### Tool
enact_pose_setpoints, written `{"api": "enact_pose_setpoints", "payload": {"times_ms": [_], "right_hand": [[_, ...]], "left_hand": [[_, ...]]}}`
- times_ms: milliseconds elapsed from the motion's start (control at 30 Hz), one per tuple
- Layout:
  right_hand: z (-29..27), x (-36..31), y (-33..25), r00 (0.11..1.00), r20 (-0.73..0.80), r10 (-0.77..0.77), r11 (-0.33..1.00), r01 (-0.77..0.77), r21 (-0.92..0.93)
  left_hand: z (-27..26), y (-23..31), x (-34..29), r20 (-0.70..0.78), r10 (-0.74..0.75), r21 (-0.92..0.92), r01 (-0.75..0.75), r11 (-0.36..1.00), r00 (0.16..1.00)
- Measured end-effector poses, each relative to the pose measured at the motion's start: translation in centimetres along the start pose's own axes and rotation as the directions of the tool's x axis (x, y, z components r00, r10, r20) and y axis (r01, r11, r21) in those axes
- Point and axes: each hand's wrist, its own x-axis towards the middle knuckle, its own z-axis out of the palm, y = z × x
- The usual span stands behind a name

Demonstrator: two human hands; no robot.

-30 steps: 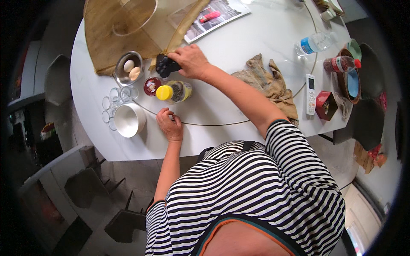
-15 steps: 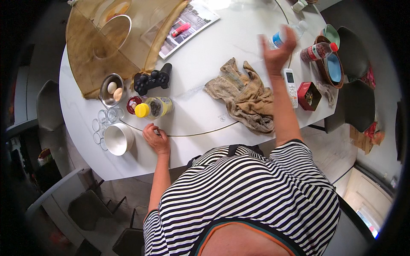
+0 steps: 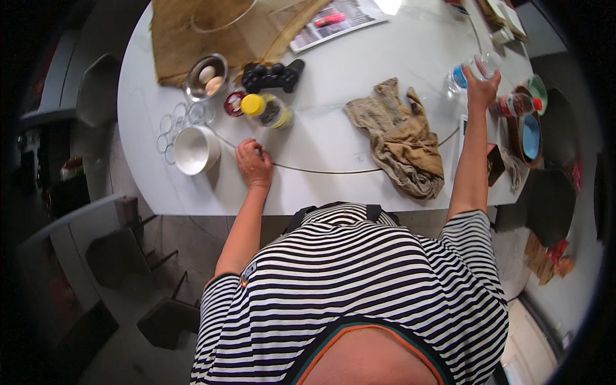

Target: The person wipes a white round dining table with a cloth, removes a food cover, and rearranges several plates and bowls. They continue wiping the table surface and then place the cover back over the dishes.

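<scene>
My right hand (image 3: 482,90) is closed around a clear plastic bottle (image 3: 459,77) with a blue label, lying at the far right of the table. Just beyond that hand lies a bottle with a red cap (image 3: 515,104). My left hand (image 3: 254,164) rests on the table near its front edge, fingers loosely bent and holding nothing. Nearest to it are a white bowl (image 3: 196,151) and a yellow-capped jar (image 3: 272,113) with dark contents. Between my hands lies a crumpled brown cloth (image 3: 404,138).
A steel bowl (image 3: 201,90) with two eggs, a black game controller (image 3: 274,76) and several small glasses (image 3: 168,123) sit at left. A brown translucent cover (image 3: 176,45) and a magazine (image 3: 359,24) lie behind. A wicker basket (image 3: 516,142) stands at right.
My right hand has reached outward to the right and closed on the clear bottle. My left hand stays resting on the table. The whole view has shifted.
</scene>
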Motion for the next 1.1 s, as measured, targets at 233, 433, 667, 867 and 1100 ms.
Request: {"api": "enact_pose_setpoints", "payload": {"times_ms": [233, 433, 667, 867, 1100], "right_hand": [[-6.2, -13.9, -11.8, 0.885, 0.232, -0.403, 0.731, 0.159, 0.663], [-9.9, -22.7, -19.7, 0.584, 0.442, -0.681, 0.604, 0.105, 0.79], [-7.9, -28.8, -24.6, 0.479, 0.33, -0.813, 0.431, 0.116, 0.895], [-7.3, -29.8, -27.3, 0.463, 0.277, -0.842, 0.391, 0.169, 0.905], [-9.1, -29.0, -29.0, 0.353, 0.172, -0.92, 0.262, 0.223, 0.939]], "left_hand": [[-0.4, 0.4, -0.2, 0.013, -0.038, -0.013, 0.038, 0.999, 0.999], [-0.5, 0.5, 0.1, -0.003, -0.053, -0.052, 0.053, 0.997, 0.999], [0.0, 0.1, 0.1, -0.01, -0.064, -0.1, 0.063, 0.993, 0.998], [0.7, -0.9, -0.5, -0.045, -0.06, -0.13, 0.054, 0.99, 0.997], [0.6, -0.8, -0.7, -0.063, -0.025, -0.136, 0.017, 0.991, 0.998]]}}
